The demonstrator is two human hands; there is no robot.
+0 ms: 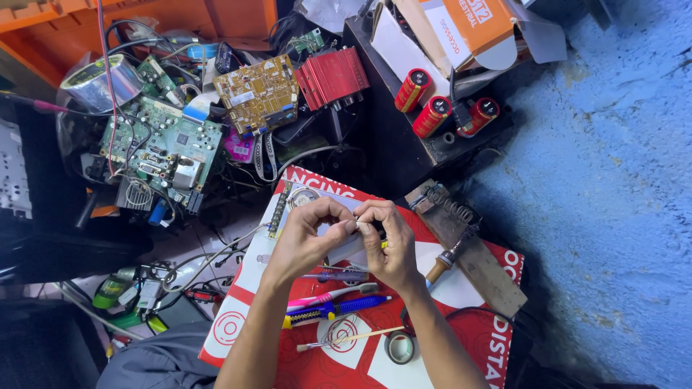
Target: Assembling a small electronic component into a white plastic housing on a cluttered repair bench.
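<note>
My left hand [306, 241] and my right hand [386, 245] meet over a red and white printed board [476, 338] that serves as a work surface. Both pinch a small white part [358, 227] between their fingertips; it is too small to tell what it is. Under the hands lie a narrow green circuit strip [280, 210], a purple screwdriver [339, 276], a pink toothbrush [328, 296], a blue and yellow tool [335, 310] and a thin brush [349, 338].
A soldering iron [445, 261] rests on a wooden stand [479, 266] at the right. A tape roll [399, 348] lies near my right forearm. Behind are a green circuit board [162, 148], a yellow board [258, 94], a red heatsink [331, 78] and red capacitors [431, 115]. Blue floor [613, 180] lies right.
</note>
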